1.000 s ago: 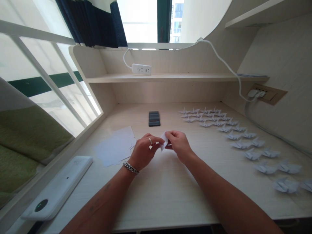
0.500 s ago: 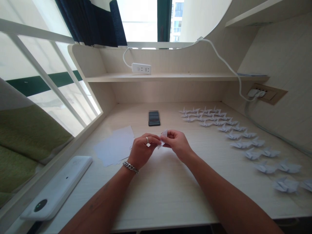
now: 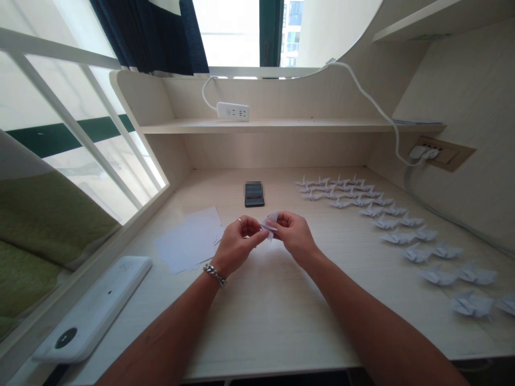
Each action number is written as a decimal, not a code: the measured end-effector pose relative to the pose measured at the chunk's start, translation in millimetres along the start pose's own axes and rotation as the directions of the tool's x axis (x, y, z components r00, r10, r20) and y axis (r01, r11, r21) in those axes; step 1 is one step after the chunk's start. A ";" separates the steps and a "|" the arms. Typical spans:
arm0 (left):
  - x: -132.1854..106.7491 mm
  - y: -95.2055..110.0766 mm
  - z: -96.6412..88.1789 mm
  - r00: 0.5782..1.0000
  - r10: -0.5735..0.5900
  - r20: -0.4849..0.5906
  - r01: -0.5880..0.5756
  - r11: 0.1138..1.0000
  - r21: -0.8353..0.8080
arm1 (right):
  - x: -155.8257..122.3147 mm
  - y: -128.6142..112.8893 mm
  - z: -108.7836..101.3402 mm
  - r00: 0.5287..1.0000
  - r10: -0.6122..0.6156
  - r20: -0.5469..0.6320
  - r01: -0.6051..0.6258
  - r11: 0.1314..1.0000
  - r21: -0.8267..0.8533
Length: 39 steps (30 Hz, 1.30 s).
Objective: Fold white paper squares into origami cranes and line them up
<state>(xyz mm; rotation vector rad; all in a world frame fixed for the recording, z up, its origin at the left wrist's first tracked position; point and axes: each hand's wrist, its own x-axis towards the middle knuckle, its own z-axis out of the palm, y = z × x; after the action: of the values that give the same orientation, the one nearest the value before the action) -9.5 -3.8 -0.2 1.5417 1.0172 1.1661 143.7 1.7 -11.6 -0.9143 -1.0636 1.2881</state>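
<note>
While left hand (image 3: 236,244) and right hand (image 3: 296,234) pinch folded paper (image 3: 270,227), a pale desk (image 3: 277,316) stretches toward a window (image 3: 233,40).

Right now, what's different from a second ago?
The folded paper has turned between the left hand and right hand, a narrow strip now lying crosswise; the left thumb is straighter. Both hands still hold it. The paper birds, loose sheets and dark flat object stayed put.

See white power strip (image 3: 233,111) on shelf (image 3: 289,127) | find flat dark device (image 3: 254,199) on desk (image 3: 257,332) toward back | note long white device (image 3: 94,308) along desk's left side | spot navy curtain (image 3: 148,40) left of window (image 3: 229,40) | find white plugs (image 3: 417,153) in tan wall socket (image 3: 449,156), right
</note>
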 end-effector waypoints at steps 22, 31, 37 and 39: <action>3.1 -6.3 0.7 0.993 -0.108 -0.037 0.103 0.987 -0.125 | -1.9 2.3 2.4 0.999 0.000 0.052 0.000 1.000 0.001; 3.5 -4.0 1.1 0.987 -0.157 -0.032 0.156 0.987 -0.032 | -0.5 4.2 0.0 0.995 -0.072 0.064 0.083 0.980 -0.181; 5.4 -10.6 1.7 0.987 -0.122 -0.100 0.117 0.992 -0.050 | -1.8 2.3 5.0 0.999 -0.035 0.012 0.036 0.992 -0.117; 4.7 -10.0 2.3 0.986 -0.141 -0.085 0.135 0.988 -0.074 | -2.0 1.2 4.5 0.999 -0.030 0.017 0.032 0.991 -0.128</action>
<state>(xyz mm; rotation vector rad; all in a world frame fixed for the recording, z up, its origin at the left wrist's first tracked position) -7.1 2.6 -9.1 1.3534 1.1142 1.1691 139.1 -0.4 -11.7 -0.9825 -1.1790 1.2135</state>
